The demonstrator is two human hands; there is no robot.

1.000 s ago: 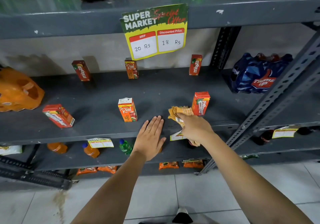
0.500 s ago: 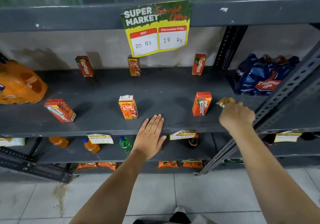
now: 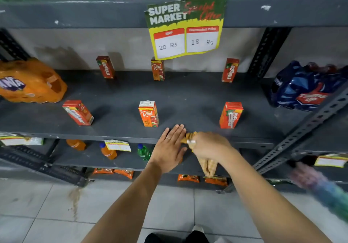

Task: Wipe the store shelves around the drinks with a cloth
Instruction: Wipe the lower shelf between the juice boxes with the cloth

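Right hand (image 3: 209,144) fisted on the cloth (image 3: 208,164); our fingers are hidden beneath the knuckles. Cloth mostly hidden: one end bunches at the shelf (image 3: 116,96) front edge, the rest hangs down lengthwise. Left hand (image 3: 169,148) lies flat beside it, fingers together, on that edge. Six cartons stand on the shelf, nearest a Real carton (image 3: 148,113). Blurred shape at right, unidentifiable.
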